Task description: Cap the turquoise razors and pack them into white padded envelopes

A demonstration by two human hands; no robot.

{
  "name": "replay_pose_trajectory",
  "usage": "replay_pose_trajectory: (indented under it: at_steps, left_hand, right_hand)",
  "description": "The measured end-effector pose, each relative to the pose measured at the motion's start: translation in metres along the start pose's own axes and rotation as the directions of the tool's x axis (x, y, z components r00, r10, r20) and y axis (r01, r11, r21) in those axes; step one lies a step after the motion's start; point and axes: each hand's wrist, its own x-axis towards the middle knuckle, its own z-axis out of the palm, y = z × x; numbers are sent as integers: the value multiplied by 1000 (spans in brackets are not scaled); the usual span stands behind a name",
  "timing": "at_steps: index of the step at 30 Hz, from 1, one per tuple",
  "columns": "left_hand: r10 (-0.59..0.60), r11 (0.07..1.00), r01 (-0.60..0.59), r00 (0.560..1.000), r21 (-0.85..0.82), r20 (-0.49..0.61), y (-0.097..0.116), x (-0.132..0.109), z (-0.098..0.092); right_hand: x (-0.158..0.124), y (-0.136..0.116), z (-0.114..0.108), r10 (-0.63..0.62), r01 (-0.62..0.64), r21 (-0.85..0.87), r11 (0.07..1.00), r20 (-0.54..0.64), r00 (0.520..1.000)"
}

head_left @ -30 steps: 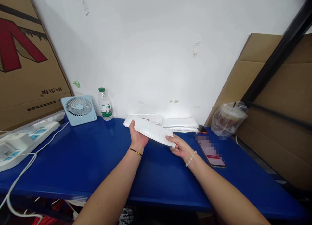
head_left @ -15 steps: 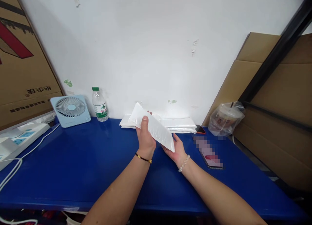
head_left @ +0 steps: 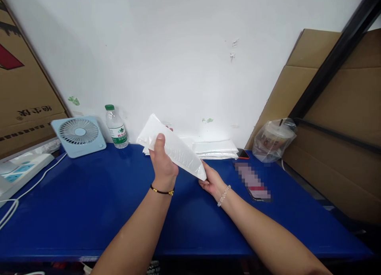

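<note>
Packet (head_left: 180, 152) is held tilted above counter (head_left: 98, 215), toward the back edge, w/ white stack (head_left: 216, 148) behind. L hand (head_left: 163, 164) grips its upper part, thumb on top; R hand (head_left: 212, 181) holds the lower end. Both should press only lightly, b/c too firm grip may crease it.

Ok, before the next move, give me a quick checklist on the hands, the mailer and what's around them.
1. Left hand gripping the white padded mailer: ok, thumb across its near face.
2. Right hand at the mailer's lower end: ok, touching; how firmly, cannot tell.
3. Mailer sealed or filled: cannot tell.
4. Stack of white mailers lying on the blue table by the wall: ok.
5. Water bottle upright, green cap on: ok.
6. Smartphone clear of the right hand: ok.
</note>
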Motion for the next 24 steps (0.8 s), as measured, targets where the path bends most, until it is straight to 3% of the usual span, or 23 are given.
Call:
replay_pose_trajectory:
  at_steps: [3, 7, 11, 17, 20, 24]
  left_hand:
    - [12, 1000, -12, 999, 10, -33, 7, 11, -6]
    - [63, 998, -63, 997, 20, -45, 16, 27, -19]
    - [71, 996, -66, 993, 61, -91, 20, 38, -34]
    - [90, 991, -72, 982, 114, -166, 34, 49, -42]
    - [143, 984, -130, 984, 123, -106, 47, 54, -38]
    - [230, 921, -255, 966, 293, 119, 57, 54, -30]
  right_hand:
    - [3, -5, -5, -8, 8, 5, 1000, 5, 1000]
    - [9, -15, -19, -126, 120, -207, 971, -15, 992]
    - [15, -26, -34, -257, 202, -477, 855, -53, 965]
    - [17, -26, -43, -310, 199, -719, 666, -23, 951]
    - [17, -24, -43, -336, 198, -803, 562, -4, 942]
    - [13, -25, -38, -425, 243, -901, 360, 73, 902]
